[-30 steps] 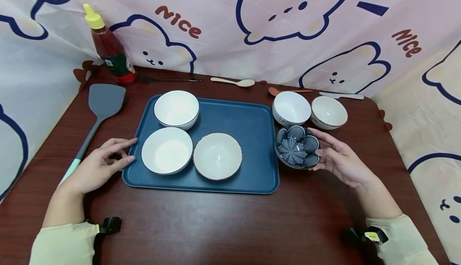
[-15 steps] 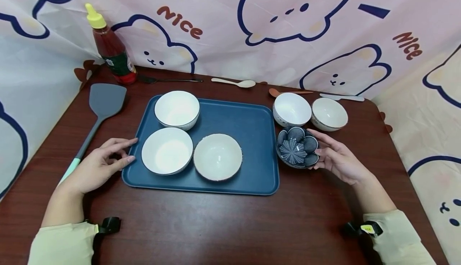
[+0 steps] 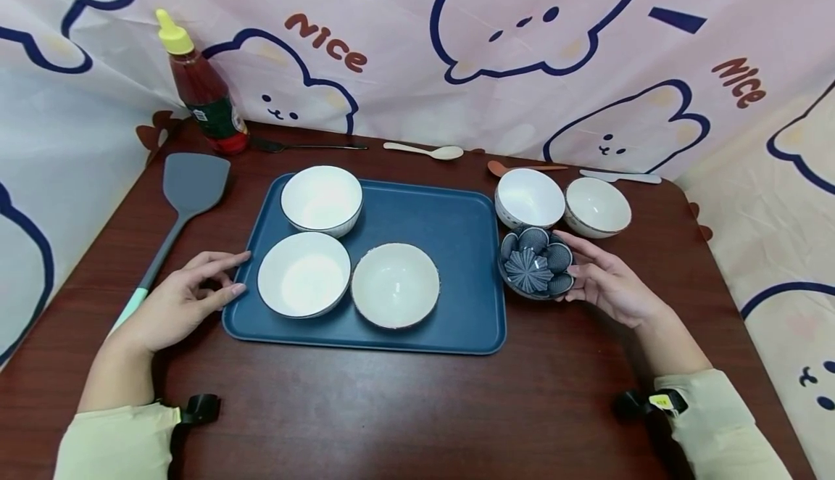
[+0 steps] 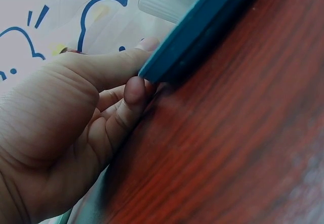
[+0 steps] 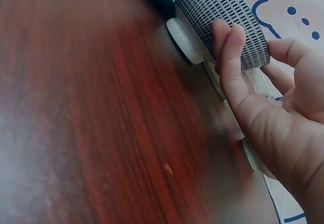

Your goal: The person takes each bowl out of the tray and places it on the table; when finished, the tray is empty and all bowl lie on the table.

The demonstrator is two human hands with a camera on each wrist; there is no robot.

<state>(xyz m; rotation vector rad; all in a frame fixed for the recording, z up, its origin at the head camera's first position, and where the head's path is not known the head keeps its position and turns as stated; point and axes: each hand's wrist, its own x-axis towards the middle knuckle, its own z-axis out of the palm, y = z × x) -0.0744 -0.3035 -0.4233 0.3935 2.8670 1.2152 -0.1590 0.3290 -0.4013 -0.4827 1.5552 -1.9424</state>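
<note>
My right hand grips a small dark-blue flower-patterned bowl just right of the blue tray. In the right wrist view its fingers curl round the bowl's patterned wall, and the bowl's white foot is tilted off the wooden table. My left hand rests on the table at the tray's left edge. Its thumb and a fingertip touch the tray's rim. Three white bowls stand on the tray, at the back left, front left and front middle.
Two more white bowls stand behind the blue bowl. A grey spatula lies left of the tray and a red sauce bottle stands at the back left. Spoons lie along the cloth backdrop.
My right hand has closed a little more round the blue bowl and nudged it slightly away from me. The left hand stays at the tray's edge.
</note>
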